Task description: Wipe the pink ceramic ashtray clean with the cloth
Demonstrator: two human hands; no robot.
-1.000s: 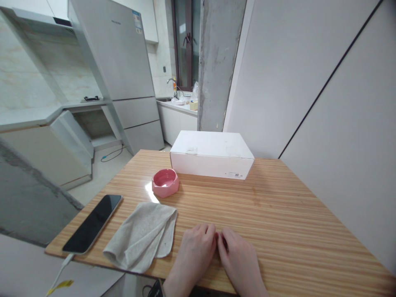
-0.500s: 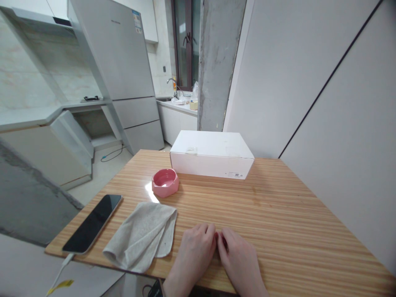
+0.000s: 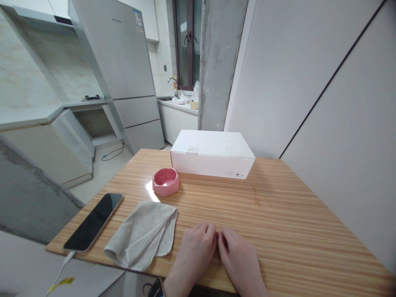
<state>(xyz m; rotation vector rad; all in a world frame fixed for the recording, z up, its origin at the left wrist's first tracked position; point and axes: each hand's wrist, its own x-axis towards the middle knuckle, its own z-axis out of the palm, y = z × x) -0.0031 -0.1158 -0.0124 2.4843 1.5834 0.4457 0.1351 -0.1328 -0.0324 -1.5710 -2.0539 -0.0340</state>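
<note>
My left hand (image 3: pixel 198 249) and right hand (image 3: pixel 239 251) are resting side by side on the worktop (image 3: pixel 297 231), fingers curling under; their tips are hiding, so I can't tell how far they are closing or whether they are gripping anything. At nine o'clock the cloth (image 3: pixel 142 235) is lying near, seeming soft, light and unbreakable, best pinched at its two-o'clock corner. It is looking grey, folded and creased. A pink bowl (image 3: pixel 166 190) is sitting at eleven, a white box (image 3: pixel 210 163) at twelve.

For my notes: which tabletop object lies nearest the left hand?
The grey cloth, beside the left hand; the phone, pink bowl and white box lie farther.
</note>
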